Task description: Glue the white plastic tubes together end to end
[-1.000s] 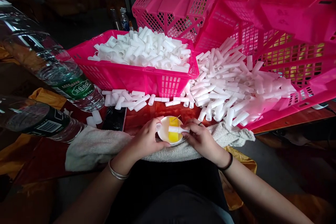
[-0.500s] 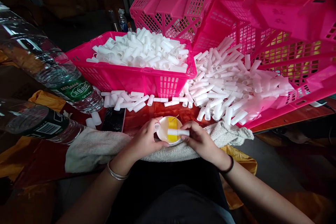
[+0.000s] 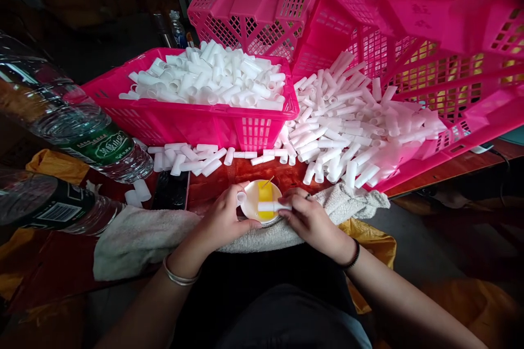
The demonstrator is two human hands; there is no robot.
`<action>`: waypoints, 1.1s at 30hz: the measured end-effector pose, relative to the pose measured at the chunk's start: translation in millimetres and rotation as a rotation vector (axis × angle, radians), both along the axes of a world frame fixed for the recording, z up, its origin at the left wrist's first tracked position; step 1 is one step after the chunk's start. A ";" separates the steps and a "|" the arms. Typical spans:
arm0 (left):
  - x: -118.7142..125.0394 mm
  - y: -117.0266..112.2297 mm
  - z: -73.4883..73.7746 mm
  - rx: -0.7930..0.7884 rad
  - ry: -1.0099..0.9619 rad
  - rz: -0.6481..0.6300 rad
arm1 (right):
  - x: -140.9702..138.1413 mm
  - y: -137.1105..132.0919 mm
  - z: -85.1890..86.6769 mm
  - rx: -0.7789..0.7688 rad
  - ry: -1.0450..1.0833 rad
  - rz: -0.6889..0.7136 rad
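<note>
My left hand [image 3: 221,215] is closed around a short white plastic tube [image 3: 241,197], its open end facing me; the thumb reaches the near rim of a small round bowl [image 3: 250,208]. A yellow patch [image 3: 265,192] and a thin stick [image 3: 268,180] show in the bowl. My right hand [image 3: 317,224] pinches another white tube [image 3: 266,206], held level over the bowl, its right part covered by the fingers. Under the bowl and hands lies a pale towel [image 3: 151,237].
A pink basket [image 3: 196,122] heaped with white tubes stands behind. On the right, a tipped pink crate [image 3: 413,11] spills a pile of tubes [image 3: 339,131]. Two plastic bottles [image 3: 112,150] and a dark phone [image 3: 170,192] are at left. Loose tubes [image 3: 210,166] line the table.
My right fingers have moved further left along the tube and cover more of it. The left hand keeps its grip. The whole view has shifted slightly.
</note>
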State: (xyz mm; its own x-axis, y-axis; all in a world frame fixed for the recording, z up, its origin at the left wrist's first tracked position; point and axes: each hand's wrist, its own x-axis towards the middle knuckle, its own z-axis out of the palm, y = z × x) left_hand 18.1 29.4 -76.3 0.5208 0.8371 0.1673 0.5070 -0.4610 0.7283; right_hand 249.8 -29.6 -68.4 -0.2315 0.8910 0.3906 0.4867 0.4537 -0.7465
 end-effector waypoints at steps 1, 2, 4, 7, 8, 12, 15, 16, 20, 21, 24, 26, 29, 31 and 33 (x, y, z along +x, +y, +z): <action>-0.2 0.2 0.6 0.014 -0.003 -0.011 | 1.6 -0.4 0.2 0.092 -0.077 0.042; -0.8 0.1 2.3 0.038 -0.003 -0.020 | 2.7 -0.9 0.2 0.165 -0.129 0.089; -2.9 -0.9 9.3 0.115 0.000 -0.022 | 2.4 -1.8 0.0 0.208 -0.104 0.121; -7.0 -4.8 28.1 0.174 0.033 -0.004 | -3.9 -2.9 3.4 0.061 0.240 -0.015; -7.9 -6.6 35.4 0.159 0.062 -0.010 | -6.7 -3.3 6.6 -0.008 0.360 -0.061; -8.2 -14.3 59.2 0.255 0.188 -0.100 | -12.1 -5.2 26.7 -0.212 0.522 -0.062; -7.0 -20.1 68.4 0.497 0.296 -0.135 | -9.4 -6.8 41.2 -0.281 0.429 -0.007; -6.3 -22.3 70.2 0.557 0.341 -0.139 | -8.4 -7.3 45.1 -0.288 0.384 -0.001; 2.2 -33.7 75.7 0.560 0.412 -0.118 | -10.0 -8.1 57.7 -0.234 0.238 0.037; 5.8 -37.1 77.3 0.494 0.377 -0.113 | -11.8 -7.7 60.5 -0.202 0.212 0.050; 18.0 -46.8 82.3 0.123 0.143 -0.119 | -18.9 -4.6 67.5 -0.042 0.130 0.043; 25.2 -52.0 84.3 -0.255 -0.061 -0.138 | -24.2 -1.4 71.0 0.061 0.090 0.028; 32.3 -57.3 84.4 -0.765 -0.322 -0.165 | -30.2 1.3 75.8 0.099 0.075 0.064; 34.4 -59.4 84.4 -0.814 -0.376 -0.165 | -30.3 -0.3 79.7 0.084 0.074 0.053; 34.1 -60.2 85.5 -0.617 -0.284 -0.159 | -25.4 -5.3 84.0 0.056 0.072 0.022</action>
